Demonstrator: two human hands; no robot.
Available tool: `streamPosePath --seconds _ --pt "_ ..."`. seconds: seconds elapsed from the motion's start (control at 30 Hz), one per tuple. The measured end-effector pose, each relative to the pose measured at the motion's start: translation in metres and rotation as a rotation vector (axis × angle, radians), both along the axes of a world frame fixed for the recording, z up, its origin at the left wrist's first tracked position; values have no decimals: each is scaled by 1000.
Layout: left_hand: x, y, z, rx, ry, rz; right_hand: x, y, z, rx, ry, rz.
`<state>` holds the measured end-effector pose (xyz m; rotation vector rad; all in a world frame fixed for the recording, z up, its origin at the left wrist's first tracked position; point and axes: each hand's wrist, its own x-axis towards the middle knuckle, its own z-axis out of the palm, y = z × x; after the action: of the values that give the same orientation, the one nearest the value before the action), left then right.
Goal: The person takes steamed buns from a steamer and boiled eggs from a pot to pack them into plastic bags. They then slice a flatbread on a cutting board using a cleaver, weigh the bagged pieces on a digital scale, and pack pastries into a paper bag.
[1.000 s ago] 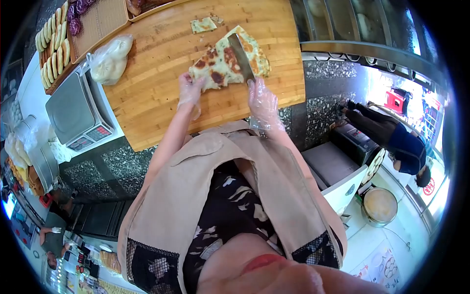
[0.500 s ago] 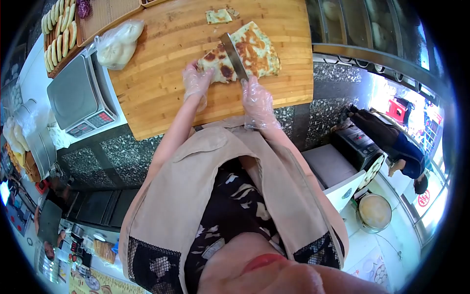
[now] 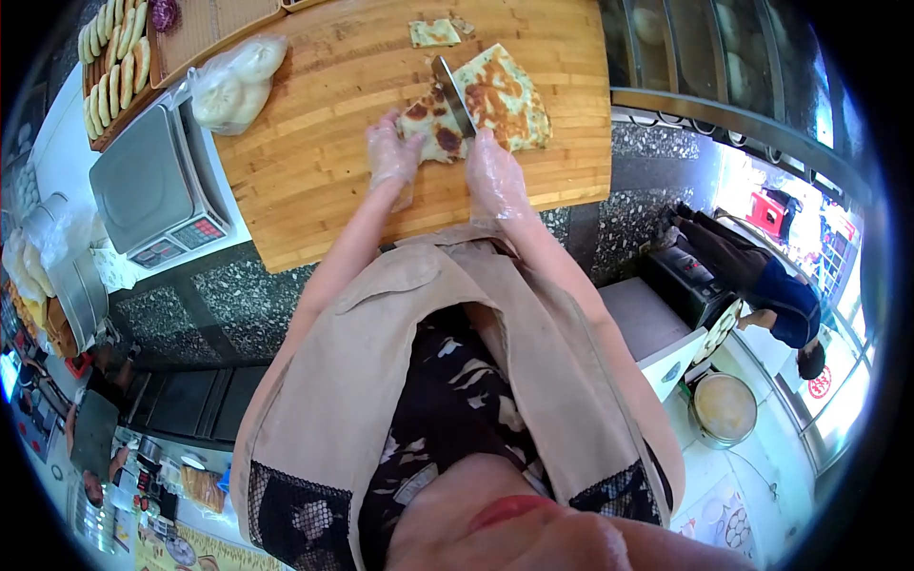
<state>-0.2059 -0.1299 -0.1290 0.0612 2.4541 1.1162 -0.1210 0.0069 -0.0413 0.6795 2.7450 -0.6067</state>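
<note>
A browned flatbread (image 3: 502,95) with green flecks lies on the wooden board (image 3: 324,162). My right hand (image 3: 495,176), in a clear plastic glove, is closed round the handle of a wide-bladed knife (image 3: 453,95). The blade stands across the flatbread, between its larger right part and a smaller left piece (image 3: 433,126). Also gloved, my left hand (image 3: 394,152) has its fingers closed on the left edge of that smaller piece. Its fingertips are partly hidden by the glove's glare. A small flatbread scrap (image 3: 434,33) sits farther up the board.
A bag of pale buns (image 3: 233,90) rests at the board's left edge, beside a digital scale (image 3: 148,186). Behind the scale is a tray of oblong breads (image 3: 116,81). A metal-framed case (image 3: 724,57) borders the right. Another person (image 3: 771,285) stands beyond the counter, far right.
The knife's blade has turned slightly and its handle has shifted a little left with my right hand. My left hand has moved slightly right with the view. The other person's arm has moved.
</note>
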Motion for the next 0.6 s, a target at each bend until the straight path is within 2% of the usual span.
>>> streamPosePath --seconds 0.43,0.47,0.57,0.6 --pt "3 3 2 14 29 20 -26 -1 -12 -96 -95 -93" --pt "1 4 1 11 30 26 -34 3 -22 -98 -94 -87" --pt "3 3 6 -10 70 -19 -61 8 -46 15 -14 150" --pt "4 5 12 0 36 7 -72 6 -49 -34 11 54"
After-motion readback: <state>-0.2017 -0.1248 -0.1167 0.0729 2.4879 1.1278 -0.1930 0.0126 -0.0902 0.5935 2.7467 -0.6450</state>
